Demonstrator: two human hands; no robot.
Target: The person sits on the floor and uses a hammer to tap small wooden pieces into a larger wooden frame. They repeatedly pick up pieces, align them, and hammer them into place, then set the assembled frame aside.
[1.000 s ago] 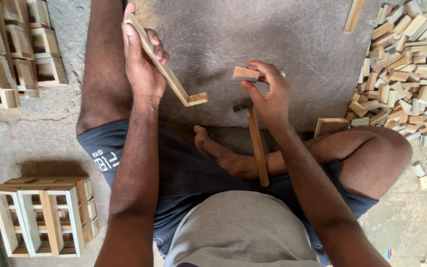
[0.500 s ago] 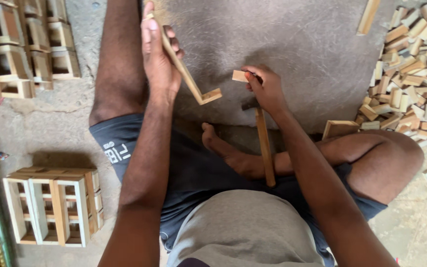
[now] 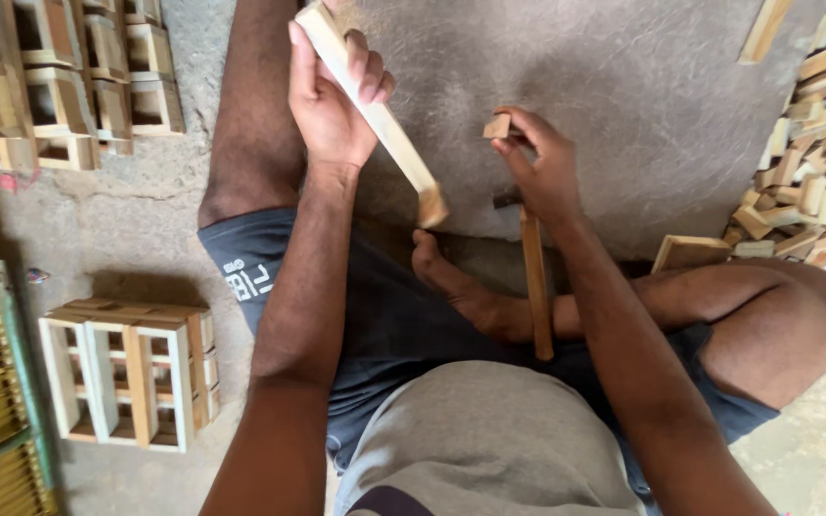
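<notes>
Two hands with wood

The left hand [image 3: 332, 110] held a long wooden strip [image 3: 375, 115]; the right hand [image 3: 542, 167] pinched a small wooden block [image 3: 497, 126].

— What's underneath it all?
— A rough grey concrete floor [image 3: 642, 86].
— And lying on it?
— Small wooden blocks [image 3: 819, 153] heaped at the right, stacked wooden frames [image 3: 69, 81] at upper left, and one slatted wooden frame [image 3: 131, 382] alone, nearer, on the left.

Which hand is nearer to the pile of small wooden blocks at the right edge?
The right hand, holding a small block and a hammer, is nearer the block pile. The left hand, gripping a wooden strip, is farther away.
</notes>
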